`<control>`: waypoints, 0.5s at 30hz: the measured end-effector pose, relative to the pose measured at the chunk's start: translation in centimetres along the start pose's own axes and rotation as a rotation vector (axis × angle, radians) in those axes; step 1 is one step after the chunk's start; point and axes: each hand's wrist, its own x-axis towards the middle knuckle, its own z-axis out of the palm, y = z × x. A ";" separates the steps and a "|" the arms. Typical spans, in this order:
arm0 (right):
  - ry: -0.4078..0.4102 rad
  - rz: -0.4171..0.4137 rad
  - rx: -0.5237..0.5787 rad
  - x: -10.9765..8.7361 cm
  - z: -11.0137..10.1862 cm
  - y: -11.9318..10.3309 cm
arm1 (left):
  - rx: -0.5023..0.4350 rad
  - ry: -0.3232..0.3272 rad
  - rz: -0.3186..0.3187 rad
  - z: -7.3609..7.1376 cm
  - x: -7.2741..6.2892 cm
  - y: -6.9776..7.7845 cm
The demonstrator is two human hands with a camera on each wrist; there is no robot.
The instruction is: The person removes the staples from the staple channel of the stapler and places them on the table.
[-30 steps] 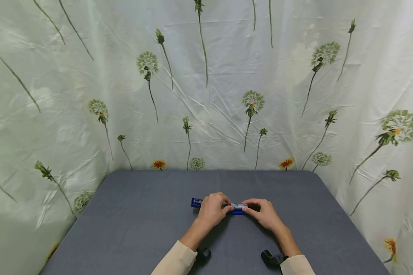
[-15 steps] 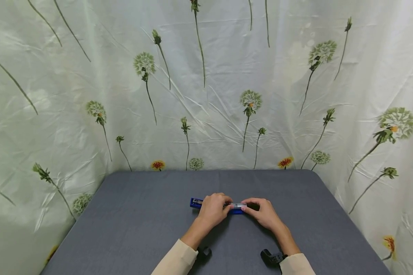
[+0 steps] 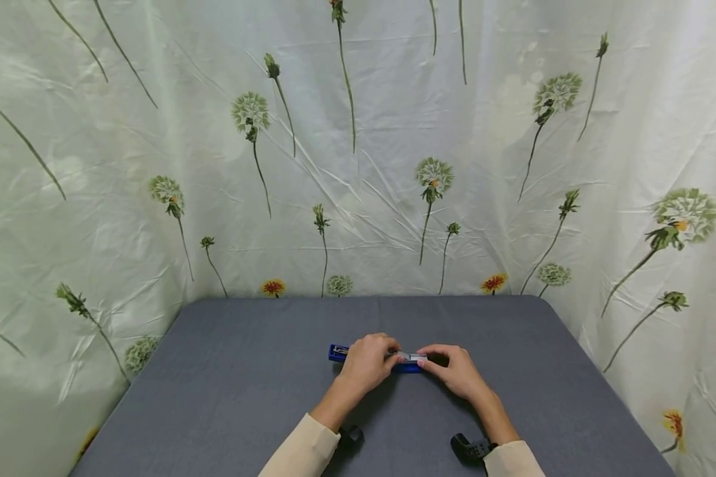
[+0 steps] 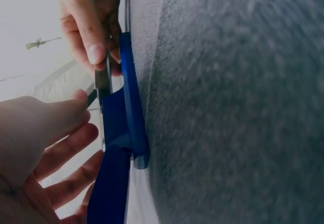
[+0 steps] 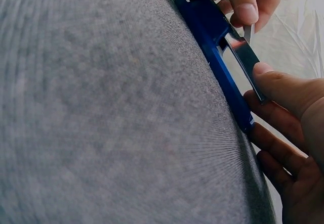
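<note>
The right grip (image 3: 456, 371), a bare hand, pinches the free end of a metal staple magazine (image 5: 245, 57) between thumb and index finger, the other fingers spread below. The left grip (image 3: 366, 361) pinches a slim grey strip (image 5: 248, 34) that meets the magazine; its other fingers are spread beside the blue casing. Both belong to the blue stapler (image 4: 116, 120), which lies opened on the counter (image 3: 244, 384) between and under the hands.

The magazine is a narrow channel, raised clear of the stapler's base (image 5: 223, 75) at its free end. Whether the strip is a row of staples or part of the mechanism is hard to tell, as fingers cover much of it. The folded-back cap (image 3: 337, 353) shows its hollow side upward, with a metallic piece inside.

The counter is covered in plain grey cloth. Cream sleeves (image 3: 303, 447) reach in from the near edge, and a dark wrist device (image 3: 474, 450) sits at the right cuff. A pale, creased curtain (image 3: 382, 132) printed with dandelions hangs behind and along both sides.

The stapler's long axis runs left to right, nearly parallel to the counter's far edge: cap to the left, base and magazine pointing right.
</note>
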 end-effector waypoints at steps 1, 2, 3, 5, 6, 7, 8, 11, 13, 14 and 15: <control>0.000 -0.004 0.002 0.0 0.0 0.0 | -0.011 0.002 0.000 -0.2 0.0 -0.1; -0.001 -0.002 0.007 0.0 0.0 0.0 | -0.019 0.003 0.002 -0.3 0.0 -0.1; -0.002 -0.005 0.007 0.0 -0.1 0.0 | -0.029 0.005 0.003 -0.4 -0.1 -0.2; -0.002 -0.007 0.004 0.1 -0.1 0.0 | -0.056 0.009 0.004 -0.7 -0.1 -0.5; -0.003 -0.008 0.001 0.1 0.0 0.0 | -0.071 0.012 0.006 -0.7 -0.1 -0.6; -0.005 -0.005 -0.002 0.1 0.0 0.0 | -0.089 0.012 0.005 -0.8 -0.2 -0.7; -0.006 -0.004 -0.005 0.1 0.0 0.1 | -0.106 0.011 0.003 -0.9 -0.2 -0.8; -0.009 0.006 -0.009 0.1 0.1 0.1 | -0.153 0.006 -0.009 -1.1 -0.4 -1.2; -0.009 0.011 -0.010 0.1 0.1 0.1 | -0.174 0.007 -0.020 -1.4 -0.5 -1.4; -0.008 0.011 -0.011 0.1 0.2 0.1 | -0.185 0.011 -0.023 -1.5 -0.6 -1.6; -0.008 0.012 -0.009 0.1 0.2 0.1 | -0.193 0.015 -0.026 -1.6 -0.6 -1.7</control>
